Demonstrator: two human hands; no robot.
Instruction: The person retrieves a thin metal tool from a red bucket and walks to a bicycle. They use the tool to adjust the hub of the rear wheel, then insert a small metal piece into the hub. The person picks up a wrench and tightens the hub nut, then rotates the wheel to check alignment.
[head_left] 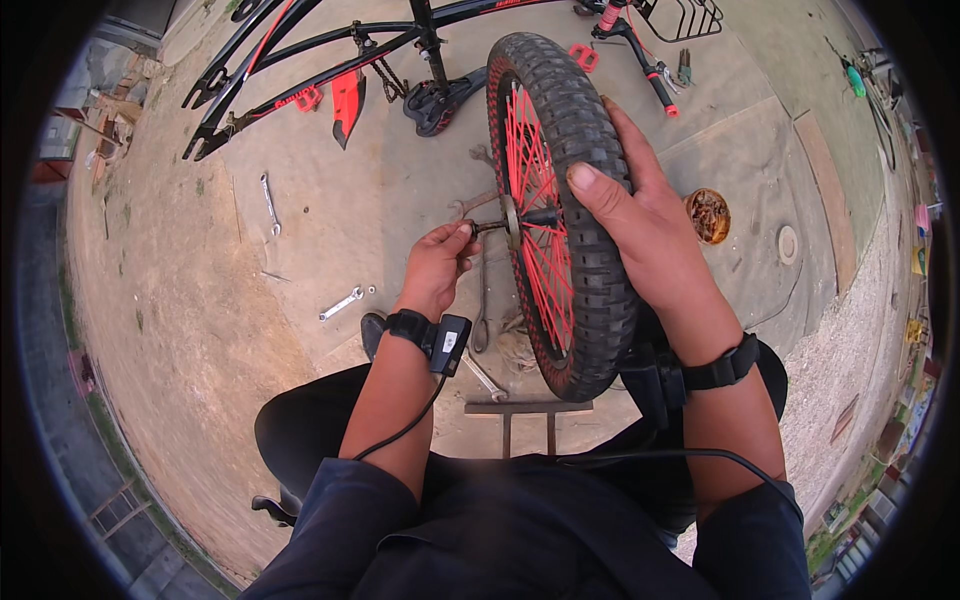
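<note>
A bicycle wheel [590,300] with a black knobbly tyre and red spokes stands upright in front of me. My right hand [640,225] grips its tyre from the right side, thumb on the tread. On the left, my left hand [438,265] pinches the end of the axle [490,227] sticking out of the hub. A small dark piece shows at those fingertips, too small to name surely. Beyond the wheel lies a black and red bicycle frame [330,75], with its saddle [440,105] on the ground.
Spanners lie about: one spanner [269,205] far left, another [342,303] nearer, and one [485,378] by my legs. A round tin [708,216] of brown greasy contents stands right. Pliers [684,66] lie near the handlebar [640,60]. A low metal stand [528,408] is close to me.
</note>
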